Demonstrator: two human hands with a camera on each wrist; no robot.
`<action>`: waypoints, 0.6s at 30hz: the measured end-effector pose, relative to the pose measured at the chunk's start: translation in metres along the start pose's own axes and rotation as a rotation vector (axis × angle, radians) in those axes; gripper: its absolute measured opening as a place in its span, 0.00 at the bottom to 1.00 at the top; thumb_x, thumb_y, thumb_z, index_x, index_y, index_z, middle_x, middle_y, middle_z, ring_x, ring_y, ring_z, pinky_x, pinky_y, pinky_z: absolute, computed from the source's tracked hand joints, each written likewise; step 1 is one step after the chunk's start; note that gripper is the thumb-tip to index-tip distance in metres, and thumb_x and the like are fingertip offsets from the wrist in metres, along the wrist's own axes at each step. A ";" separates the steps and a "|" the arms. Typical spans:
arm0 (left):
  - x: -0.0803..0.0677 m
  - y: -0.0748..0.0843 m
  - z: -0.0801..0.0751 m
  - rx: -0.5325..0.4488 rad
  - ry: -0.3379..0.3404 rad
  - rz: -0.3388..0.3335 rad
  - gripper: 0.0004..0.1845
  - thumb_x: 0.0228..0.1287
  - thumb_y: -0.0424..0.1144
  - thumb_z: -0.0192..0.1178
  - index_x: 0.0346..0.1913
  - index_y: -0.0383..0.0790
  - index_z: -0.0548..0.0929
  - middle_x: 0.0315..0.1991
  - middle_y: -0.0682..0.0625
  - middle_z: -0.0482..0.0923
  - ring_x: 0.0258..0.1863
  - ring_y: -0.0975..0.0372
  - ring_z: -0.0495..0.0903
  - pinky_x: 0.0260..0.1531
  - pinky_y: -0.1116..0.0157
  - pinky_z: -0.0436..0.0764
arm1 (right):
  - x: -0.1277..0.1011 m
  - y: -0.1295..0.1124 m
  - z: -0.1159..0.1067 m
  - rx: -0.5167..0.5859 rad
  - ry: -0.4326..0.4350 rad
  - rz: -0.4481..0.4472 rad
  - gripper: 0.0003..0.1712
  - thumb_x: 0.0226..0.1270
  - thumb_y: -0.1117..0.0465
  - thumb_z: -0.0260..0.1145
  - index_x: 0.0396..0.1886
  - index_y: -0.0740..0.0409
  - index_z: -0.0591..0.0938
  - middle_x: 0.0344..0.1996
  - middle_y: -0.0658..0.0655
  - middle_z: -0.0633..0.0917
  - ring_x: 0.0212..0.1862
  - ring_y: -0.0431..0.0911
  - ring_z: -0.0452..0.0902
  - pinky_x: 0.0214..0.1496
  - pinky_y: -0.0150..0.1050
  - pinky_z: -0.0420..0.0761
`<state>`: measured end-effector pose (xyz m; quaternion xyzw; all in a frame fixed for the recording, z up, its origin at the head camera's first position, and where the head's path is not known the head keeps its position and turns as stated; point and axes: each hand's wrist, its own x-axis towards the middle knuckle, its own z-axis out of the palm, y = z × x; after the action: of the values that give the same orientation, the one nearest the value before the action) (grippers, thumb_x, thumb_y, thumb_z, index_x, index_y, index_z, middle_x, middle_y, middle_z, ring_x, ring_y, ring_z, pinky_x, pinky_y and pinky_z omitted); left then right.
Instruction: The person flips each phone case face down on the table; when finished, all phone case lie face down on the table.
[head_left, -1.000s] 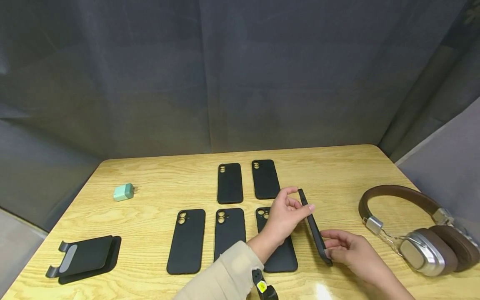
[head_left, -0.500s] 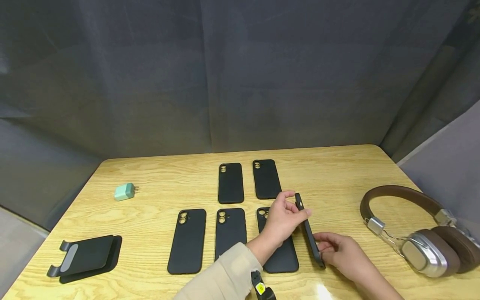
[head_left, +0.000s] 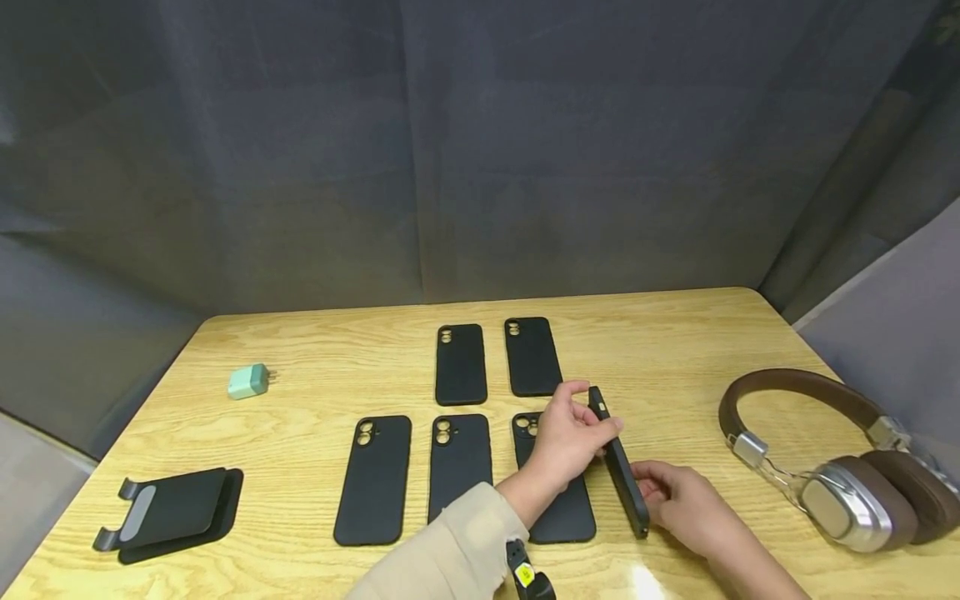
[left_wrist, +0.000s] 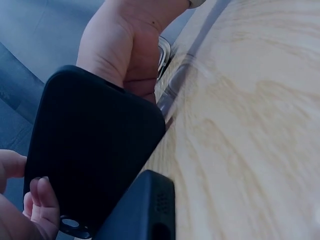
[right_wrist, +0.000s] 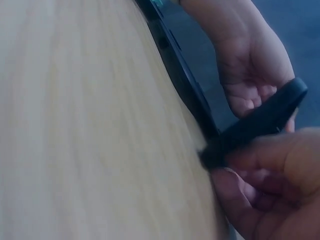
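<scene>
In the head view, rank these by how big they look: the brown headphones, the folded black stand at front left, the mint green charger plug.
1. Brown and silver over-ear headphones, largest.
2. Folded black stand; it sits closer to the camera, so the gap may be understated.
3. Mint green charger plug, clearly smallest.

Curtained recording booth (head_left: 300, 167) (wooden table (head_left: 675, 350))

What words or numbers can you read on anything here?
None can be read.
Yellow sticker on the wrist camera: it bears a mark, too small to read.
Case held by both hands, the other cases, the headphones, the charger and the stand: no text shows on them.
</scene>
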<state>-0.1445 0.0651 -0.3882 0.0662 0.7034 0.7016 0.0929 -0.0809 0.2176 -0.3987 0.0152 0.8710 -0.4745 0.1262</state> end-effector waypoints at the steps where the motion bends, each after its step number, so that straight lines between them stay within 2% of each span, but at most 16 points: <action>1: 0.000 0.000 0.000 0.005 0.001 0.003 0.29 0.52 0.33 0.66 0.59 0.41 0.68 0.25 0.54 0.70 0.15 0.66 0.72 0.19 0.71 0.75 | -0.001 0.000 -0.002 0.026 -0.022 -0.008 0.23 0.57 0.71 0.60 0.53 0.77 0.73 0.32 0.55 0.81 0.35 0.43 0.75 0.34 0.31 0.76; 4: 0.000 0.001 0.002 0.025 0.004 0.008 0.30 0.52 0.33 0.67 0.59 0.41 0.68 0.24 0.54 0.70 0.14 0.66 0.72 0.18 0.72 0.74 | -0.006 0.000 -0.009 0.120 -0.047 0.011 0.24 0.66 0.65 0.57 0.58 0.76 0.69 0.39 0.59 0.81 0.40 0.44 0.78 0.38 0.34 0.80; 8: -0.001 0.002 0.002 0.042 0.003 0.011 0.30 0.52 0.34 0.67 0.59 0.41 0.68 0.24 0.54 0.70 0.14 0.66 0.72 0.17 0.72 0.74 | -0.015 -0.006 -0.015 0.219 0.002 0.036 0.29 0.70 0.57 0.55 0.62 0.74 0.65 0.48 0.65 0.78 0.44 0.43 0.78 0.42 0.37 0.81; 14: 0.000 0.002 0.002 0.058 0.009 0.027 0.30 0.52 0.35 0.67 0.59 0.40 0.68 0.24 0.54 0.69 0.14 0.67 0.72 0.17 0.72 0.74 | -0.026 -0.017 -0.014 0.181 -0.011 -0.060 0.30 0.69 0.58 0.56 0.63 0.74 0.62 0.47 0.64 0.77 0.41 0.37 0.77 0.41 0.35 0.80; 18: 0.000 0.001 0.003 0.067 0.007 0.030 0.30 0.52 0.35 0.67 0.59 0.41 0.68 0.24 0.54 0.69 0.15 0.67 0.72 0.17 0.73 0.74 | -0.029 -0.022 -0.008 0.166 -0.020 -0.055 0.32 0.65 0.59 0.60 0.64 0.70 0.64 0.46 0.62 0.76 0.40 0.38 0.76 0.38 0.33 0.78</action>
<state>-0.1441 0.0677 -0.3873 0.0774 0.7256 0.6793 0.0779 -0.0574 0.2150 -0.3693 -0.0032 0.8276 -0.5483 0.1203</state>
